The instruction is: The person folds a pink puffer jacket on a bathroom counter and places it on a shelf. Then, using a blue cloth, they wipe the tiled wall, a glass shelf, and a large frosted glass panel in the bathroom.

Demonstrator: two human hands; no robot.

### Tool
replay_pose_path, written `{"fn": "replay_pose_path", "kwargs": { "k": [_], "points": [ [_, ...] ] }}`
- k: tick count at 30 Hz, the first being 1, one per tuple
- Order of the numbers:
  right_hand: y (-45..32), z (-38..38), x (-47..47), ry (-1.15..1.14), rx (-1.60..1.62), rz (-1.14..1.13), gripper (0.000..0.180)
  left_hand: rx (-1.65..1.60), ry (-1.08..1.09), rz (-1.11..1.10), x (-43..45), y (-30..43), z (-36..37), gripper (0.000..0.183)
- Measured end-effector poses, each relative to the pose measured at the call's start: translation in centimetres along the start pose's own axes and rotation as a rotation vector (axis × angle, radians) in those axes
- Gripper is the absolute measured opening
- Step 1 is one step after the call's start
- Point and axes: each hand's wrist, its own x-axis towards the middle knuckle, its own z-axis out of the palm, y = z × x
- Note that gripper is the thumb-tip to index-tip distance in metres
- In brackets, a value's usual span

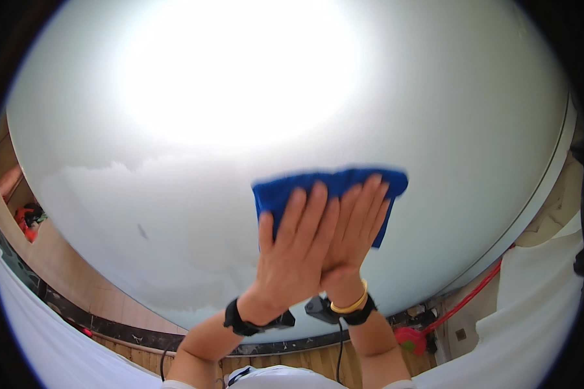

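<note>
A folded blue cloth (331, 178) lies on a broad, glossy, pale panel (443, 146). Both palms face down on it. My left hand (292, 248) presses the cloth's left half with its fingers spread. Beside it, slightly overlapped by it, my right hand (353, 233) presses the right half, fingers closer together. The right thumb is mostly hidden. On the panel's left side a hazy patch (102, 204) with a ragged upper border shows, along with a small dark smudge (142, 231).
Black straps with small dark devices and cables sit on both wrists. Dark stone trim (292, 346) and wooden flooring (316, 361) run along the near side. A red-handled object (411, 339) lies at lower right, near white fabric (525, 301). At far left, part of a person's limb (10, 181) shows.
</note>
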Motion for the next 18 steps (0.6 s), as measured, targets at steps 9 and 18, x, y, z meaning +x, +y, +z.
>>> {"fn": "replay_pose_path", "kwargs": {
  "k": [9, 18],
  "points": [
    [0.6, 0.0, -3.2, 0.019, 0.326, -0.040, 0.052, -0.158, 0.044, -0.134, -3.3, 1.3, 1.7, 0.078],
    [1.4, -0.2, 2.3, 0.023, 0.141, -0.108, 0.056, -0.134, 0.102, -0.197, 2.6, 0.9, -0.1, 0.092]
  ]
}}
